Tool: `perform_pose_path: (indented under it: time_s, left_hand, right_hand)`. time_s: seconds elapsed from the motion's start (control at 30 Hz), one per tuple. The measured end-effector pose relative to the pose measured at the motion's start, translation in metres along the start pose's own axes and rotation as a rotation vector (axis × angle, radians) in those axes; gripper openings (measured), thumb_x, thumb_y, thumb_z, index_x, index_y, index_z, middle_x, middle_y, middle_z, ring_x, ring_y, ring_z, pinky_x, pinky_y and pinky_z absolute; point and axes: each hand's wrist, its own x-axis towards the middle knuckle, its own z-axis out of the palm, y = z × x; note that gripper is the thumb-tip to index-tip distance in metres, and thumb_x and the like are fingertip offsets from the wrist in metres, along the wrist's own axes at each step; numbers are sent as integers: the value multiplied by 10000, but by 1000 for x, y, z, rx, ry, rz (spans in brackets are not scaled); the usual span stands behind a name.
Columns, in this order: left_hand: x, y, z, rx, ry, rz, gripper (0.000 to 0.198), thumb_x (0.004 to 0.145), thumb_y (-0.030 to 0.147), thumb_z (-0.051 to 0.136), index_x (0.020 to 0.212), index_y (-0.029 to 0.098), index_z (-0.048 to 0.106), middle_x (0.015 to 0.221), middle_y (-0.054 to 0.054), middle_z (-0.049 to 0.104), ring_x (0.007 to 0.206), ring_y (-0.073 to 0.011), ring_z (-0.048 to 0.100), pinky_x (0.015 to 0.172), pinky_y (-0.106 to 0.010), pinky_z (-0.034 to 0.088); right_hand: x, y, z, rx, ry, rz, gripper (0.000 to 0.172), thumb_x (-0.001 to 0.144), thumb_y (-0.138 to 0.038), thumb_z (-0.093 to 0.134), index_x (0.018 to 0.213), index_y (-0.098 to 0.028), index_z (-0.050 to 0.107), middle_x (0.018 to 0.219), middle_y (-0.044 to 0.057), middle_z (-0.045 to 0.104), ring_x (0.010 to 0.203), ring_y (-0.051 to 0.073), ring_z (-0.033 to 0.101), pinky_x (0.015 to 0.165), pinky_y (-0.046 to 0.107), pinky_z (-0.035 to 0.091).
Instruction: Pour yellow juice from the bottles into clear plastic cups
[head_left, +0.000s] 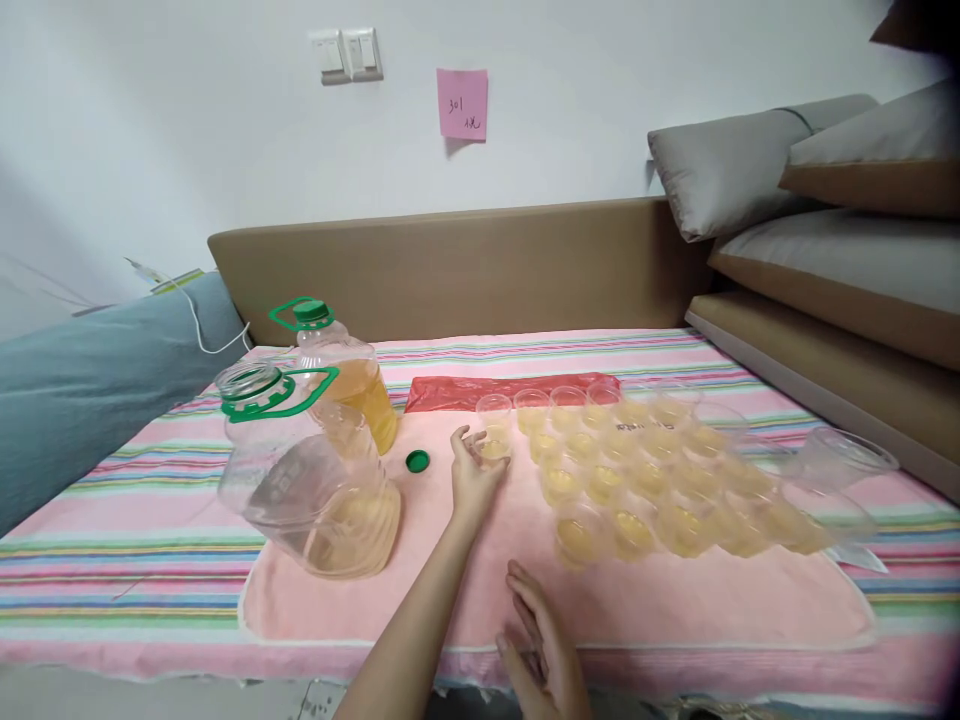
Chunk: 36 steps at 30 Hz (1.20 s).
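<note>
My left hand (478,480) reaches out over the pink cloth, its fingers and thumb curved round the lower part of a clear plastic cup (495,415) with a little yellow liquid in it. Nearer the front edge, my right hand (546,640) holds nothing, its fingers loosely bent and thumb apart. Rows of similar clear cups with yellow liquid (634,480) stand to the right. On the left is an uncapped large clear plastic jug (337,510) with a green handle and some pale yellow liquid. A green cap (417,461) lies between it and my left hand.
A capped jug of yellow liquid (360,385) stands behind the uncapped one. A red plastic bag (450,394) lies behind the cups. A clear cup (840,460) tilts at far right. Grey and brown cushions (847,260) are stacked at right, against a brown backrest (465,275).
</note>
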Motion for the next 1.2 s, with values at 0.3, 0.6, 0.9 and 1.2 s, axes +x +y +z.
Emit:
perform_pose_path:
  time_s: [0.3,0.6,0.9,1.2]
  left_hand:
    - [2,-8,11,-44,-25,-16,712,646,212,747,1220,254,329,1217,-98,592,982,-184,663,888,-396,540]
    - [1,-14,13,-56,-59,-23,722,657,227,757,1238,258,330,1301,-132,572,1095,-206,645,972,-428,508]
    - [-3,2,-4,48,-17,-49,830,517,190,816,1231,237,397,1268,-117,577,1155,-241,604,1020,-459,452]
    - [-46,51,-48,130,-85,-81,453,580,418,781,941,180,648,1135,-129,681,953,-258,678,873,-441,534]
  right_hand:
    - [-2,5,4,-46,17,-74,391,925,-309,545,1315,-316,573,1450,98,549,1350,280,494,976,389,544]
    - [0,1,4,-60,40,-86,383,903,-327,582,1283,-294,606,1402,109,593,1317,288,529,1022,427,514]
    - [0,-30,-20,7,34,15,342,867,-475,622,1168,-331,694,1285,84,682,1233,292,606,1003,420,529]
    - [35,-163,-183,-410,271,-64,319,806,-535,642,983,-292,747,1130,91,742,1112,322,660,960,461,553]
